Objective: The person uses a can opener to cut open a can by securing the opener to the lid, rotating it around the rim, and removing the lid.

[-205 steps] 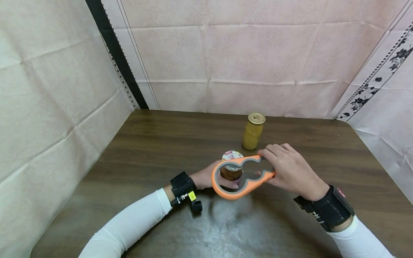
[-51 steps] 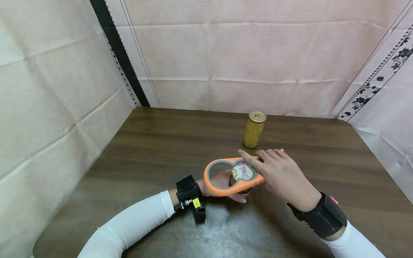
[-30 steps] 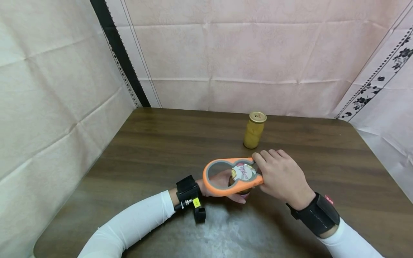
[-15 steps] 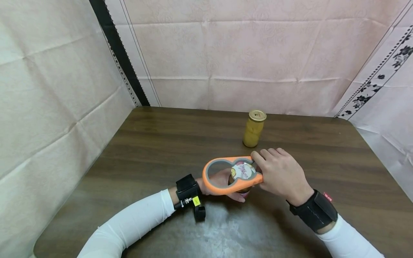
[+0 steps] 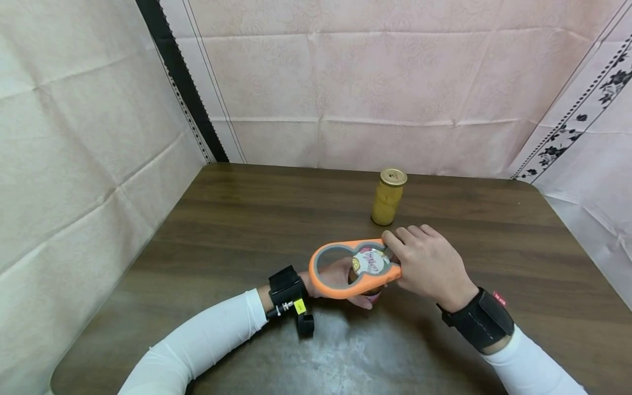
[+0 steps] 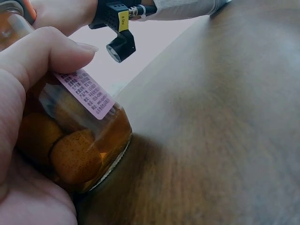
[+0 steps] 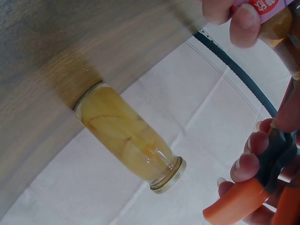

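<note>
My left hand (image 5: 336,277) grips a glass jar (image 6: 77,152) of round brown fruit in amber liquid, fingers and thumb curled about its side. A pink label with print shows beside the thumb in the left wrist view. The jar's white patterned lid (image 5: 370,261) sits inside the smaller opening of an orange and grey jar opener (image 5: 318,278), close to the handles. Curled around those handles is my right hand (image 5: 430,267). The opener's larger loop lies over my left hand. Under the opener, most of the jar is hidden in the head view.
A second jar (image 5: 387,203), with yellow contents and a gold lid, stands upright behind the hands on the brown wooden table (image 5: 257,208). Pale patterned cloth (image 5: 395,88) hangs behind the table and along both sides.
Earlier the lid lay under the opener's larger loop; now it sits in the smaller opening. My right fingers, partly stretched out 1.7 seconds ago, have since curled round the handles.
</note>
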A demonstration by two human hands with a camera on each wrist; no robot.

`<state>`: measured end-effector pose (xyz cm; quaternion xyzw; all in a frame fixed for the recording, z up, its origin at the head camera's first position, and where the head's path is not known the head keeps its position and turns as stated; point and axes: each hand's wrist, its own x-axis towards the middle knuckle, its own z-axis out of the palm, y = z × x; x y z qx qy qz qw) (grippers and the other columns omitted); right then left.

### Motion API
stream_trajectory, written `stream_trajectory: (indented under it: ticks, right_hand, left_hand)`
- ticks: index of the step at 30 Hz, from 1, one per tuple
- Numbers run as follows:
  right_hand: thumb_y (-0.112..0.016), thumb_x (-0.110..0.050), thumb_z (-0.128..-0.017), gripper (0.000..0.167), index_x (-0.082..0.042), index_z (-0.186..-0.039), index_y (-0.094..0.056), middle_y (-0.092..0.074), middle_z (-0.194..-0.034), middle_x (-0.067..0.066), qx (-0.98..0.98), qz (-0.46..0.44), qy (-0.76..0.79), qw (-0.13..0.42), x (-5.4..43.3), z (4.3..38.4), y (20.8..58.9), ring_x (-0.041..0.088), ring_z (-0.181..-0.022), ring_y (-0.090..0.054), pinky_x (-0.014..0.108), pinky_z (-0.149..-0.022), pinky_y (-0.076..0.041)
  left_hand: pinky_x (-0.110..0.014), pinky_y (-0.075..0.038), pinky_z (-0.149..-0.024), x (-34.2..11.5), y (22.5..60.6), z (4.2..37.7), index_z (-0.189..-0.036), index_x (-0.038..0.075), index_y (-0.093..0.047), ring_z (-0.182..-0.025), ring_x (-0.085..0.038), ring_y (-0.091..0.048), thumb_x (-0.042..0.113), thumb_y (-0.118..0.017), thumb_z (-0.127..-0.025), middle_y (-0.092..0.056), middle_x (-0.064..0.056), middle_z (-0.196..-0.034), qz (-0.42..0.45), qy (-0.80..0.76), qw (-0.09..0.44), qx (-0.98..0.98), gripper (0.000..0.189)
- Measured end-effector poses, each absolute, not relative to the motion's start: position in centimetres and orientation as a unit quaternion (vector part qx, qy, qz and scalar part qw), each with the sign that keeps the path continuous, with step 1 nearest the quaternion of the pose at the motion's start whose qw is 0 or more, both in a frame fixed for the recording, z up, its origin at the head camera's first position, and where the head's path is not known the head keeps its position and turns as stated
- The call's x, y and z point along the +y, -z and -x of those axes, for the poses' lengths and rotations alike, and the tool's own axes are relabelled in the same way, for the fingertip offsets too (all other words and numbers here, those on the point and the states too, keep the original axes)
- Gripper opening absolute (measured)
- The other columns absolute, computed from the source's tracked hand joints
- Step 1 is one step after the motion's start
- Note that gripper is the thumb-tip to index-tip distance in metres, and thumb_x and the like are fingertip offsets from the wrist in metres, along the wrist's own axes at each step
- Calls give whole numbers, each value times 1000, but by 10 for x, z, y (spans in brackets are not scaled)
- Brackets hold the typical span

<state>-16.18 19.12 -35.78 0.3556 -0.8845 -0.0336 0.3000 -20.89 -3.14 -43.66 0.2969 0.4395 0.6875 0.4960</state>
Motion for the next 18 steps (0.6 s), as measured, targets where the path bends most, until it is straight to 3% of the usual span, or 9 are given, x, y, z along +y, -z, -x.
stream_trajectory:
  ticks: [3, 4, 12, 18]
  right_hand:
    - [-80, -17, -68, 40, -8, -103, -63, -68, -86, 8, -882, -360, 31, 301, 192, 163, 358, 28, -80, -67, 42, -74, -55]
    - [-80, -17, -68, 40, -8, -103, -64, -68, -86, 8, -882, -361, 30, 302, 192, 163, 358, 28, -80, -67, 42, -73, -55]
    - [-79, -19, -70, 39, -8, -105, -66, -68, -86, 8, -876, -368, 27, 311, 192, 166, 359, 28, -79, -68, 41, -73, -56]
    - [-81, -21, -69, 42, -8, -107, -67, -69, -86, 8, -873, -375, 29, 309, 192, 167, 359, 27, -79, -68, 42, -75, -57]
  left_hand:
    - [-29, -47, -110, -31, 440, 210, -152, 22, -42, -132, -5, -49, 15, -75, -89, -51, 7, -151, -389, -627, 387, 553, 72]
    - [-31, -47, -110, -31, 441, 210, -152, 23, -42, -133, -6, -49, 14, -75, -88, -50, 6, -152, -395, -620, 379, 562, 72]
    - [-31, -44, -114, -31, 444, 211, -154, 25, -39, -139, -7, -44, 24, -76, -88, -46, 8, -156, -404, -607, 359, 582, 76]
    - [-30, -43, -113, -31, 447, 212, -157, 19, -35, -140, -7, -43, 44, -81, -83, -44, 7, -157, -373, -648, 409, 523, 91]
